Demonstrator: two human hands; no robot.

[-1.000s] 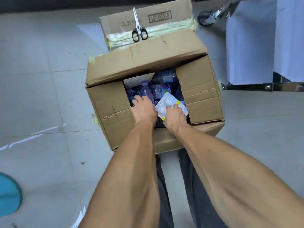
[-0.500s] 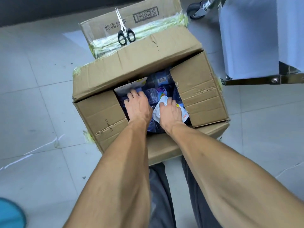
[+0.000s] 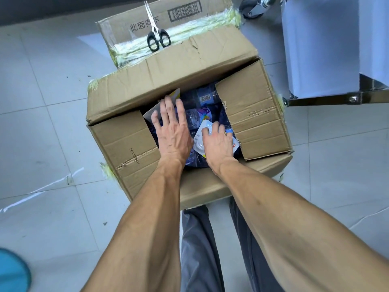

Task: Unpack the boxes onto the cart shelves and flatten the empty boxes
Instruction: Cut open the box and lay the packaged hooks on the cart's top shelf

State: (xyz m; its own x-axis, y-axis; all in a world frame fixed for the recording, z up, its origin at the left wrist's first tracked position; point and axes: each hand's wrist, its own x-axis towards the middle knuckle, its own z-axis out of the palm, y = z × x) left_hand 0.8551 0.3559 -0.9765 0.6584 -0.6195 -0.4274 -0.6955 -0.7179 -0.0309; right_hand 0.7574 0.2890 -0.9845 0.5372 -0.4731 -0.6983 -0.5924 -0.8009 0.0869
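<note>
An open cardboard box sits on the floor in front of me, flaps spread, filled with plastic bottles and packets. My left hand reaches into it with straight spread fingers that lie on a flat white card packet at the box's left. My right hand is lower right inside the box, its fingers curled over a white blister pack. The cart with pale panels stands at the upper right.
A second taped cardboard box stands behind the open one, with black-handled scissors lying on top. A cart caster shows at the top. A blue round object lies at the lower left. Grey tiled floor surrounds the boxes.
My left hand has slid further up and left in the box onto the card packet, fingers now spread. My right hand stays on the blister pack. The view has moved closer.
</note>
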